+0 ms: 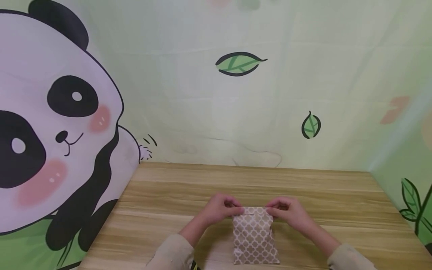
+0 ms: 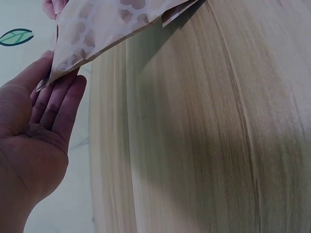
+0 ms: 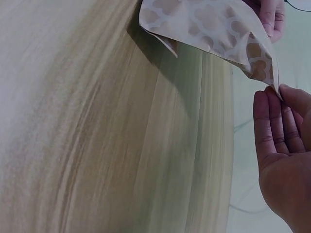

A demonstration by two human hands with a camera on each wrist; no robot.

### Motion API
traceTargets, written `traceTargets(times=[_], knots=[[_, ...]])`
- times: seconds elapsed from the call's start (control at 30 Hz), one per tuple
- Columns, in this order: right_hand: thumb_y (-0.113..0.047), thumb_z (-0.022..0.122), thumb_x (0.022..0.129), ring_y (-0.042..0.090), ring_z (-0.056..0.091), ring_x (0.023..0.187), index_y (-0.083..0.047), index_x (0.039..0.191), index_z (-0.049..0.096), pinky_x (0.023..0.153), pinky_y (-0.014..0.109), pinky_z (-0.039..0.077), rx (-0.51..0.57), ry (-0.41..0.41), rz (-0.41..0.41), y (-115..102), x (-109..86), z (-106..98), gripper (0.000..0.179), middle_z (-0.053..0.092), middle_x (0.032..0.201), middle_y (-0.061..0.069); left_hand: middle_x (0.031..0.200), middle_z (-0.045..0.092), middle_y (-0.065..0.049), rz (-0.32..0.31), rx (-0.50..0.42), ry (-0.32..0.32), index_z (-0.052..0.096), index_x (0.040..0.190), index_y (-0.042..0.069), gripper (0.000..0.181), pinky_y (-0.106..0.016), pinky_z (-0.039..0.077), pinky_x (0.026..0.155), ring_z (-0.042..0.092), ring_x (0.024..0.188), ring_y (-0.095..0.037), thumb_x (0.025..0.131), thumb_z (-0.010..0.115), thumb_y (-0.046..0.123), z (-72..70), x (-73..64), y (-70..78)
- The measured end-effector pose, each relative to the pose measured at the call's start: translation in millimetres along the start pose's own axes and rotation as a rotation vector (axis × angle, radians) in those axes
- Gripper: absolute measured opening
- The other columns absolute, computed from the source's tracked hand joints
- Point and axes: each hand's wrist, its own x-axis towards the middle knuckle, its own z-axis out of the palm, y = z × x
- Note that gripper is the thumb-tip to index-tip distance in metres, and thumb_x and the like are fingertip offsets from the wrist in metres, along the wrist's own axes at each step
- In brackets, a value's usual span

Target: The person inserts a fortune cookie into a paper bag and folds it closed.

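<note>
A brown paper bag [image 1: 254, 238] with a white lattice pattern is held upright near the front of the table. My left hand [image 1: 224, 208] pinches its upper left corner between thumb and fingers. At the upper right corner, my right hand [image 1: 287, 212] grips the paper the same way. The left wrist view shows the paper bag [image 2: 112, 29] running away from the left hand [image 2: 41, 111], its lower end by the tabletop. In the right wrist view the bag [image 3: 209, 26] narrows to the corner in the right hand [image 3: 286, 131]. What the bag contains is hidden.
The wood-grain table [image 1: 162, 187] extends around the bag to a back wall. A light green backdrop [image 1: 189, 93] with printed leaves rises behind it. A large panda print [image 1: 101, 112] covers the left side, and printed plants [image 1: 411, 202] show at right.
</note>
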Motion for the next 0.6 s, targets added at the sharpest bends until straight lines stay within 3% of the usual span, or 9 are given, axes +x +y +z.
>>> traceTargets(times=[0.27,0.47,0.6], knots=[[-0.019,0.073,0.103,0.016,0.073,0.089,0.008,0.118,0.073,0.081,0.031,0.064,-0.036,-0.081,0.003,-6.5,7.3,3.5,0.03,0.078,0.104,0.014,0.086,0.076,0.002,0.017,-0.045,0.004,0.081,0.097,0.008,0.011,-0.021,0.057,0.067,0.066,0.074,-0.008,0.094,0.083,0.018,0.8,-1.7,0.4],[-0.017,0.073,0.103,0.012,0.071,0.085,-0.001,0.108,0.078,0.076,0.026,0.061,-0.101,-0.175,-0.074,-10.9,12.8,8.7,0.018,0.077,0.099,0.009,0.087,0.077,0.0,0.044,-0.064,0.008,0.081,0.098,0.007,0.011,-0.022,0.058,0.068,0.068,0.075,-0.007,0.094,0.083,0.017,2.7,-0.8,0.5],[-0.013,0.073,0.101,0.011,0.07,0.081,-0.001,0.103,0.078,0.073,0.025,0.06,-0.105,-0.176,-0.086,-12.0,12.7,10.5,0.013,0.076,0.095,0.009,0.089,0.078,-0.002,0.057,-0.063,0.004,0.081,0.098,0.006,0.011,-0.022,0.059,0.07,0.069,0.075,-0.008,0.094,0.083,0.016,3.4,0.1,1.8]])
